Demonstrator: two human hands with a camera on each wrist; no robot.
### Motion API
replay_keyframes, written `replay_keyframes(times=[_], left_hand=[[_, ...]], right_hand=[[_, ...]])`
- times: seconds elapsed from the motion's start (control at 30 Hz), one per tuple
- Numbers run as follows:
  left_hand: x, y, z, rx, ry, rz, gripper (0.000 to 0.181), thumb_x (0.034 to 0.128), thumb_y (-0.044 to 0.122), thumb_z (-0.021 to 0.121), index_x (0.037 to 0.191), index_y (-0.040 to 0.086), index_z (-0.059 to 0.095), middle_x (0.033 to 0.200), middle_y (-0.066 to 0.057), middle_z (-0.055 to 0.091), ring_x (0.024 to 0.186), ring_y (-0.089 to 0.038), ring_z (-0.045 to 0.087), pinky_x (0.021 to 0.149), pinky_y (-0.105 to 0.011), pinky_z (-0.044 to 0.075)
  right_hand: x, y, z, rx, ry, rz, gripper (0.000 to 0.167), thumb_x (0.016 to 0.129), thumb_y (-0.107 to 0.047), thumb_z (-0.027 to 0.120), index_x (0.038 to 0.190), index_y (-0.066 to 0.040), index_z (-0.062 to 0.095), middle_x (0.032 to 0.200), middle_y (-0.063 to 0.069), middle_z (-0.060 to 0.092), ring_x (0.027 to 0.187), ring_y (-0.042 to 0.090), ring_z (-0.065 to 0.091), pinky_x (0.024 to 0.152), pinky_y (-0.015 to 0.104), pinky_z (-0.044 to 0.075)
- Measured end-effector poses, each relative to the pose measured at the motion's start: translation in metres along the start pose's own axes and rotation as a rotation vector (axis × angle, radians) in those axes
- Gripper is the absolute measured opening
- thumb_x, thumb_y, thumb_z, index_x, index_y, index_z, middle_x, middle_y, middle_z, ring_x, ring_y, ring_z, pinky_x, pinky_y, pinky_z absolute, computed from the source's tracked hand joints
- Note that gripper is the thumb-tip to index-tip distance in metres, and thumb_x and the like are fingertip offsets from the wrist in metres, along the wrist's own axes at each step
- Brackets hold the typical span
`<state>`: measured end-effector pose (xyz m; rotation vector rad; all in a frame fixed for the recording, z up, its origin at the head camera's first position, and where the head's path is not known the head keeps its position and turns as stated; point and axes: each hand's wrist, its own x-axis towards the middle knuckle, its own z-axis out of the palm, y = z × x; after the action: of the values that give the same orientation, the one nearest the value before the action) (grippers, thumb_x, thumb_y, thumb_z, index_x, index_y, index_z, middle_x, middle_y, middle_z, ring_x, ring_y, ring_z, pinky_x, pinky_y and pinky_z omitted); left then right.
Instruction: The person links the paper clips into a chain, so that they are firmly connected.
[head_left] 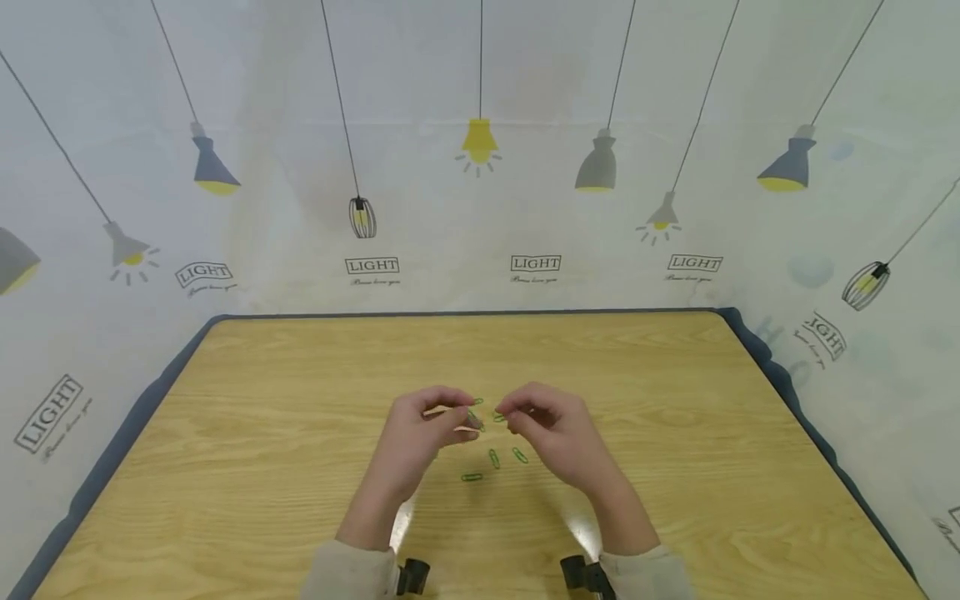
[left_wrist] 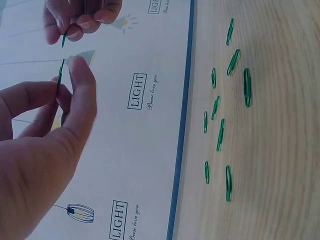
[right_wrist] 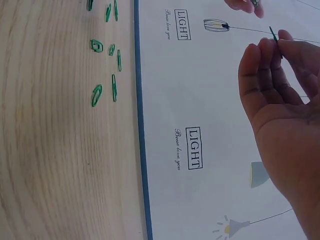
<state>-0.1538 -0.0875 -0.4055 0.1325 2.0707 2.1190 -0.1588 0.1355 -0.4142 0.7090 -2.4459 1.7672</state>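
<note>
The left hand [head_left: 414,437] is pinching a green paper clip [left_wrist: 61,71] with its thumb and forefinger, the tips drawn together with little but the wire between them. The right hand [head_left: 564,435] is holding a second clip [right_wrist: 273,35] in the same sort of grip — thumb and finger nearly meeting on it, the other fingers bending loosely alongside.

The relation that seems to matter is tip to tip: in the left wrist view the two held clips are lining up almost end to end along their long axes, with a narrow gap separating them, so neither is touching the other. Each clip is lying on its own hand's inner side, facing across. In the head view the exact slant of the left one is hard to tell.

Eight loose clips [left_wrist: 247,87] are lying scattered on the table [head_left: 285,483] — one of these is resting just beside the right hand.
</note>
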Motion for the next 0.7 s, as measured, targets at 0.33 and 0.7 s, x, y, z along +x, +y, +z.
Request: replay_keyframes(times=[0.33,0.7], left_hand=[[0.0016,-0.0032,0.0029,-0.100,0.020,-0.050,0.016,0.1028,-0.003,0.063,0.116,-0.008,0.070,0.123,-0.020,0.065,0.090,-0.020,0.075,0.089,-0.035,0.065],[0.0027,-0.0029,0.0034,-0.187,-0.068,-0.049,0.019,0.1007,-0.003,0.066,0.116,-0.012,0.066,0.108,-0.011,0.070,0.097,-0.022,0.076,0.095,-0.036,0.064]], right_hand=[[-0.0027,-0.0013,0.0005,-0.022,-0.001,-0.010,0.013,0.107,-0.006,0.063,0.110,-0.008,0.075,0.104,0.010,0.074,0.087,0.013,0.070,0.082,0.032,0.063],[-0.0007,0.0017,0.0061,-0.108,0.021,-0.117,0.012,0.101,-0.011,0.074,0.112,-0.009,0.078,0.107,0.004,0.076,0.094,0.009,0.071,0.086,0.029,0.063]])
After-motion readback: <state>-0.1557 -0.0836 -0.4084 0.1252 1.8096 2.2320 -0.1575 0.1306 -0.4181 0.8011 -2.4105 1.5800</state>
